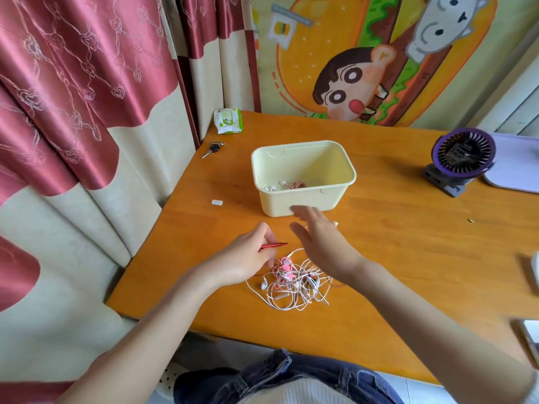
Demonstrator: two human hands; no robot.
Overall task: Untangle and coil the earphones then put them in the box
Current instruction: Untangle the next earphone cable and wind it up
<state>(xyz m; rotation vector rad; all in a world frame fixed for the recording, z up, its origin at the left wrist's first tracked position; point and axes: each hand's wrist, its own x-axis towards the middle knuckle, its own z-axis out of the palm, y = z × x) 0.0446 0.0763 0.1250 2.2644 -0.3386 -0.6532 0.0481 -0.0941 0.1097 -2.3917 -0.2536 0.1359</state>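
A tangled heap of white and pink earphones (293,282) lies on the wooden table (408,258) near its front edge. My left hand (248,258) pinches a thin red cord (274,245) just left of the heap. Above the heap hovers my right hand (320,240), fingers straight and blurred, holding nothing, close to the front wall of the cream plastic box (303,199). Inside the box lie a coiled pinkish earphone (296,185) and white earbuds (272,187).
A purple desk fan (462,158) stands at the right, with a lilac tray (519,161) behind it. A wipes pack (228,121), keys (213,149) and a small white piece (216,202) lie at the left. Phones sit at the right edge (529,335).
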